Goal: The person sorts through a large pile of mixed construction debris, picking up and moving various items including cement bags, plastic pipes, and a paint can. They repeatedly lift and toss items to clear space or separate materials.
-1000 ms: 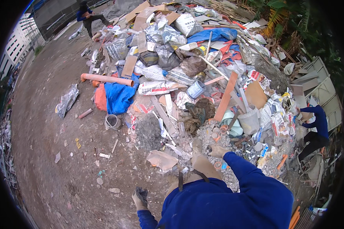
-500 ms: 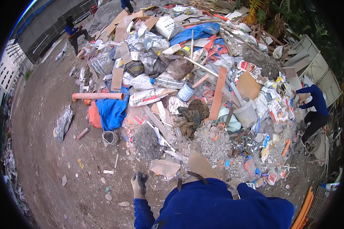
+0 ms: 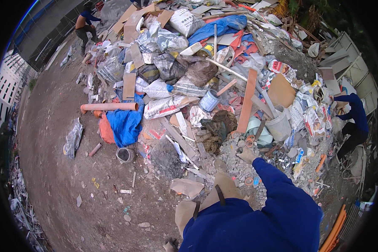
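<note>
My right hand (image 3: 247, 154), in a pale work glove, reaches out from a blue sleeve over grey rubble (image 3: 235, 168) at the foot of a big rubbish heap. It is nearest to small orange rings (image 3: 250, 139) and a white bucket (image 3: 278, 124); whether it grips anything is unclear. Only the gloved tip of my left hand (image 3: 170, 245) shows at the lower edge beside my blue jacket, and its fingers are hidden. A tan trouser leg with a strap (image 3: 214, 197) stands in front of me.
The heap holds an orange pipe (image 3: 109, 106), a blue tarp (image 3: 126, 124), a red plank (image 3: 246, 101), a metal can (image 3: 208, 100), sacks and cardboard. One person in blue (image 3: 353, 117) crouches at the right, another (image 3: 85, 25) bends at the far left. Bare dirt (image 3: 59, 176) lies to the left.
My left hand has dropped from beside my body down to the lower edge. My right arm has stretched forward over the rubble. The view has swung closer to the heap.
</note>
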The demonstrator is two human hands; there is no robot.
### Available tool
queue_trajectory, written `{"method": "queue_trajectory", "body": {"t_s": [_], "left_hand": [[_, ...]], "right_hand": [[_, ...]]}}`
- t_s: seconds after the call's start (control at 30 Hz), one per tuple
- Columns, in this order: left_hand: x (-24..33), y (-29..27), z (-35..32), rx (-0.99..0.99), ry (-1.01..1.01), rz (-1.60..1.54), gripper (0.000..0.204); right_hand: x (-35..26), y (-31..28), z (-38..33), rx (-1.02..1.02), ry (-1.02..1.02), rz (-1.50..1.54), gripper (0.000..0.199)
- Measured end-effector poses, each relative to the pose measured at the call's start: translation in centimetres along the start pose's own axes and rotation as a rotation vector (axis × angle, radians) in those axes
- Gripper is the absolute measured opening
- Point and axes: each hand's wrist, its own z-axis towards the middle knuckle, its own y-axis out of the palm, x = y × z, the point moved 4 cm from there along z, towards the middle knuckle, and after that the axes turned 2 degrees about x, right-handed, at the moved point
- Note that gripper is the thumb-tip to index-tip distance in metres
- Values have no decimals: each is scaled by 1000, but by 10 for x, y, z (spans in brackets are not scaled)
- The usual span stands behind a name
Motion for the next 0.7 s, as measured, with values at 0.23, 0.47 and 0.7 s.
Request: {"method": "queue_trajectory", "body": {"t_s": [0.23, 0.47, 0.7], "left_hand": [[-52, -111, 51, 33, -219, -133, 19], [66, -277, 147, 78, 43, -601, 25], [181, -353, 194, 187, 353, -601, 23]], "right_hand": [[-48, 85, -31, 55, 49, -75, 55], [-175, 229, -142, -230, -40, -255, 71], [-333, 273, -122, -170, -210, -130, 58]]}}
